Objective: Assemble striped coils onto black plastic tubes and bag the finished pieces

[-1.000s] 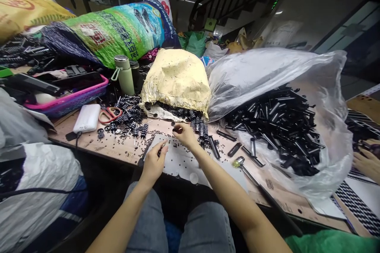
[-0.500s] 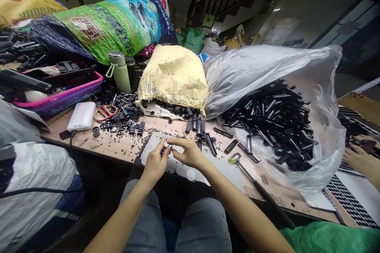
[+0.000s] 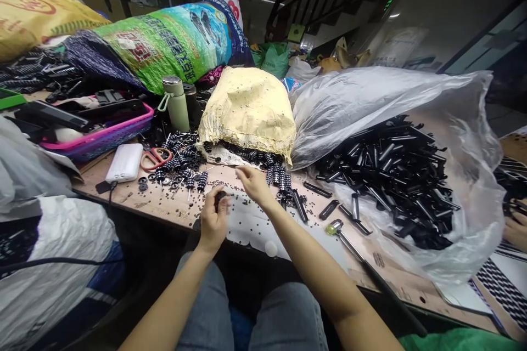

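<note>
My left hand (image 3: 214,219) is closed around a small dark ribbed part (image 3: 220,197), mostly covered by the fingers. Slightly farther up and to the right, my right hand (image 3: 255,186) is over the tabletop with its fingertips drawn together; anything between them is too small to make out. Beneath both hands lies a grey sheet (image 3: 247,225) dotted with tiny dark rings. Just beyond my right hand, several black ribbed rollers (image 3: 282,178) lie at the mouth of a yellow sack (image 3: 249,107).
Left of the hands are loose rollers with metal pins (image 3: 181,159), scissors (image 3: 156,159), a white power bank (image 3: 124,163) and a green flask (image 3: 177,107). To the right lie a hammer (image 3: 354,249) and a clear bag (image 3: 341,104) of black parts (image 3: 395,175). Another person's hand (image 3: 516,227) shows far right.
My hands have moved apart. The right hand has gone up and away towards the yellow sack, while the left stays low with the dark part. The whole view has shifted slightly.
</note>
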A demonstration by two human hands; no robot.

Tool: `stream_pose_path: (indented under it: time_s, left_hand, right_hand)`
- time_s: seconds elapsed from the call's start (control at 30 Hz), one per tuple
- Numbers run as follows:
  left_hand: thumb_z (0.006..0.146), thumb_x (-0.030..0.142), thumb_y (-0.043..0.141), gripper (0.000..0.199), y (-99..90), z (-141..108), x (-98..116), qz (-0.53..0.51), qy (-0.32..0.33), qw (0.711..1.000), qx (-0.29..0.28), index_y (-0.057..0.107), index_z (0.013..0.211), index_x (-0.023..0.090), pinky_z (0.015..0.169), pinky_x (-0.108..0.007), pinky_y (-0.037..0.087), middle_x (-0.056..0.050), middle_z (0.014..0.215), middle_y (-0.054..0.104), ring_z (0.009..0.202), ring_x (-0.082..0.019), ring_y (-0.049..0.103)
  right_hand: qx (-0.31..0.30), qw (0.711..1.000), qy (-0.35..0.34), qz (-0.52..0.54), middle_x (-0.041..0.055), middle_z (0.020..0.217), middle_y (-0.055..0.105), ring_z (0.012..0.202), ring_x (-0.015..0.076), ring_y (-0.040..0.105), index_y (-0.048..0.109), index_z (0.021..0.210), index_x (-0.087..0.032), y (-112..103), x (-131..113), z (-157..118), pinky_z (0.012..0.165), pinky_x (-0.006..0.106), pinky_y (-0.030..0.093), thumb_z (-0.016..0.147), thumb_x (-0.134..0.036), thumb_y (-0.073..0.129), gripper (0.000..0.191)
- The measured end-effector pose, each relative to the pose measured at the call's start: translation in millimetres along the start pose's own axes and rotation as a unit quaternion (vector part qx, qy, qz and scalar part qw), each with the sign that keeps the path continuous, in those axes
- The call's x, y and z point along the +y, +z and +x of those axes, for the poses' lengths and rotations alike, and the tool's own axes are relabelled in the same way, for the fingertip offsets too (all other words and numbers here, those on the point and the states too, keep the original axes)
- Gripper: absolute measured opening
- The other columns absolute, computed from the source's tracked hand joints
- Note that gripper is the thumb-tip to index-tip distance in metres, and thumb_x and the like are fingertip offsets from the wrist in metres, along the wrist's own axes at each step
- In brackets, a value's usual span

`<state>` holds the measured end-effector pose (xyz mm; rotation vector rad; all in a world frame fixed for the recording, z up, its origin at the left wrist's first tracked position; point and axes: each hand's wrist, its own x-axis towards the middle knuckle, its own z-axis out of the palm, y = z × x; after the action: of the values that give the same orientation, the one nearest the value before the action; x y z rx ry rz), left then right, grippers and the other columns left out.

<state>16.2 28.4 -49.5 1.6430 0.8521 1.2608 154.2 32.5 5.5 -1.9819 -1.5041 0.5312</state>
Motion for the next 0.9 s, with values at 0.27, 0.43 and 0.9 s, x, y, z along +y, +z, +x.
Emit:
stream_pose_path:
  time_s: [0.27,0.43,0.9]
  left_hand:
    - [0.085,0.03,0.043,0.022,14.4,-10,-12,0.129,0.1,0.978,-0.128,0.05,0.103,0.018,0.077,-0.03,0.046,-0.006,0.093,0.059,0.088,-0.017,0.056]
    - [0.087,0.032,0.036,0.037,10.1,0,-6,0.161,0.056,0.978,-0.123,0.044,0.121,0.018,0.09,-0.033,0.042,-0.009,0.118,0.053,0.111,-0.02,0.048]
    - [0.085,0.038,0.039,0.04,12.0,-6,0,0.126,-0.035,0.972,-0.194,0.05,0.117,0.017,0.085,-0.036,0.045,-0.011,0.111,0.059,0.102,-0.023,0.055]
  right_hand:
    - [0.076,0.991,0.089,-0.06,0.016,0.1,0.059,0.103,0.0262,0.05,0.06,0.088,-0.012,19,37,46,0.086,0.039,0.038,0.073,-0.013,0.056,0.016]
    - [0.07,0.996,0.041,0.029,0.0048,0.085,0.064,0.08,0.0152,0.059,0.059,0.086,-0.015,13,35,18,0.074,0.028,0.045,0.069,-0.014,0.057,0.016]
    - [0.078,0.98,-0.05,0.176,0.0029,0.073,0.067,0.066,0.0133,0.061,0.065,0.08,-0.016,-1,23,-55,0.062,0.025,0.05,0.066,-0.013,0.055,0.017]
